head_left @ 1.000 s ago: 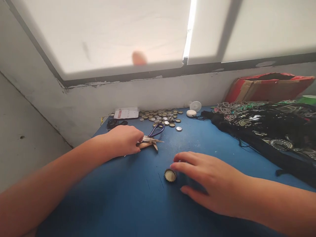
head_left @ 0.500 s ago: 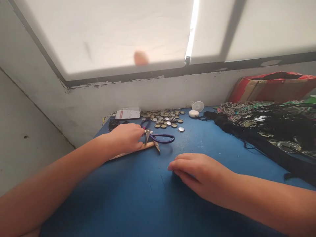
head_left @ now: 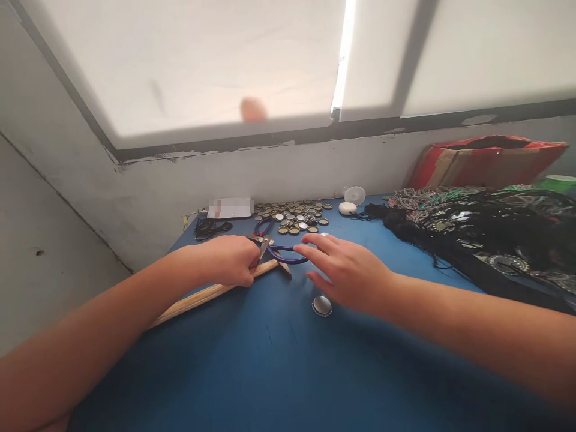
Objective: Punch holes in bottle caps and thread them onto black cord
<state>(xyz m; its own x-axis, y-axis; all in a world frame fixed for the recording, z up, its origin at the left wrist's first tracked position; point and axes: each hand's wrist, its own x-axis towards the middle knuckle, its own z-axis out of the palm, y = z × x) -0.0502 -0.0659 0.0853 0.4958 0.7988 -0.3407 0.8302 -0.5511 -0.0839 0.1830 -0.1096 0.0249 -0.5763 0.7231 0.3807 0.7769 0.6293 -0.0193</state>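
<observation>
My left hand (head_left: pixel 231 259) is closed, its knuckles beside the blades of blue-handled scissors (head_left: pixel 290 261). What its fingers grip, if anything, is hidden. Below it lies a pale wooden strip (head_left: pixel 198 299), and the spread scissors rest by the strip's far end. My right hand (head_left: pixel 344 270) is open with fingers apart, reaching to the right scissor handle and partly covering it. I cannot tell whether it touches the handle. Just below that hand, a single silver bottle cap (head_left: pixel 322 305) lies smooth side up on the blue tabletop (head_left: pixel 252 372).
Behind the scissors spreads a pile of bottle caps (head_left: pixel 294 229). A white phone-like device (head_left: pixel 230 208) and black cable (head_left: pixel 211 228) lie back left. A white round case (head_left: pixel 348 208) is open near the wall. Black tassels and cords (head_left: pixel 472 222) and a red box (head_left: pixel 486 165) fill the right.
My right hand has opened and moved up and away, uncovering the bottle cap on the table. The left hand has shifted slightly left and down, staying closed.
</observation>
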